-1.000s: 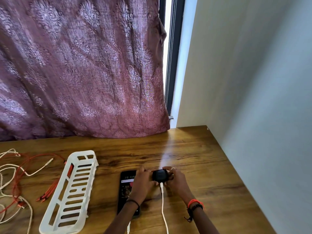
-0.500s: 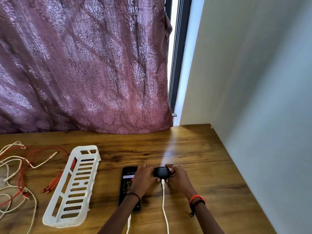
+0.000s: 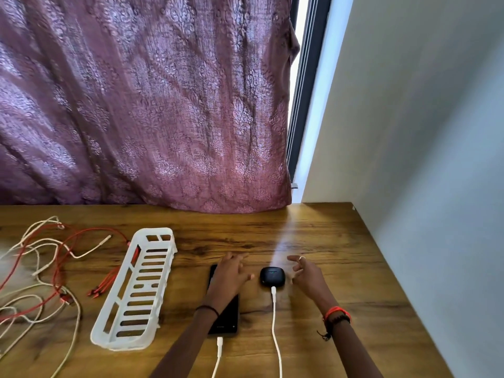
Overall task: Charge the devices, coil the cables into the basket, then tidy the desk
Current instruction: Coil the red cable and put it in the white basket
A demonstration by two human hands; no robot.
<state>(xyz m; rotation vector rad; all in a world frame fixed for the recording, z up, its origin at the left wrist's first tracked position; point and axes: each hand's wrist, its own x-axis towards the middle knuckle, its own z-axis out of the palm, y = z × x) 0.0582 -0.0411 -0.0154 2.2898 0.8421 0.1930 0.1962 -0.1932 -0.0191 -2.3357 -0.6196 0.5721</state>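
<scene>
A small black earbud case (image 3: 272,275) lies on the wooden desk (image 3: 341,268) with a white cable (image 3: 276,331) plugged into its near side. To its left lies a black phone (image 3: 228,315), with a second white cable (image 3: 218,353) plugged into its near end. My left hand (image 3: 230,276) hovers open over the phone's far end, just left of the case. My right hand (image 3: 306,274) is open just right of the case, not touching it. A white slotted basket (image 3: 114,317) stands empty further left.
A tangle of red and white cables (image 3: 41,274) sprawls over the desk's left side, some red plugs beside the basket. A purple curtain (image 3: 141,105) hangs along the back edge. A grey wall (image 3: 425,159) borders the desk on the right.
Both hands have let go of the earbud case and drawn apart to either side of it. The case now rests alone on the desk. The phone's screen has gone dark.
</scene>
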